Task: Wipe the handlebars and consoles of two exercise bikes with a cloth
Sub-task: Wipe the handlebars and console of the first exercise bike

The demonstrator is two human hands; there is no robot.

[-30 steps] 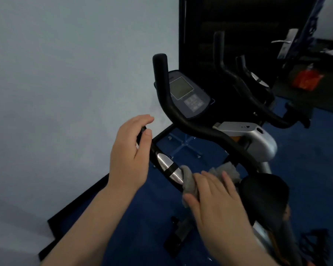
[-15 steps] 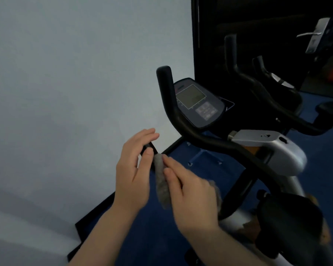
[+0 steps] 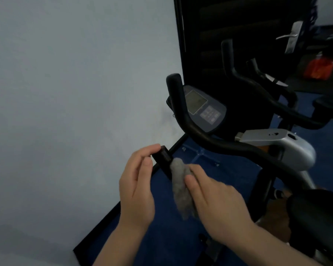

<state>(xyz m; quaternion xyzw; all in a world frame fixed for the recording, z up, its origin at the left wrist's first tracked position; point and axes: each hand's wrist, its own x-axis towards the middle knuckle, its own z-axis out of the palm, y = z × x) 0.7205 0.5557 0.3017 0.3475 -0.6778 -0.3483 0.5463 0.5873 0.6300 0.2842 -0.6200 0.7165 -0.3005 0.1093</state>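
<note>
A pale wall (image 3: 65, 93) fills the left half of the frame; blue floor (image 3: 161, 217) runs along the lower centre. The near exercise bike (image 3: 281, 148), black with a silver housing, occupies the centre and right. Its handlebar (image 3: 183, 116) rises at centre and curves down to the right. Its console (image 3: 204, 108) sits just behind the upright bar, showing a grey screen and a keypad; any lettering there is too blurred to read. A mark on the silver housing is likewise illegible. A second bike's handlebar (image 3: 258, 89) stands in the upper right, dark and indistinct.

The right hand (image 3: 219, 204), lower centre, grips a grey cloth (image 3: 181, 187) wrapped around the near grip end (image 3: 162, 154) of the handlebar, thumb pressed on the fabric. The left hand (image 3: 136, 189), just left of the cloth, has its fingers curled lightly over the tip of that grip end, thumb alongside.
</note>
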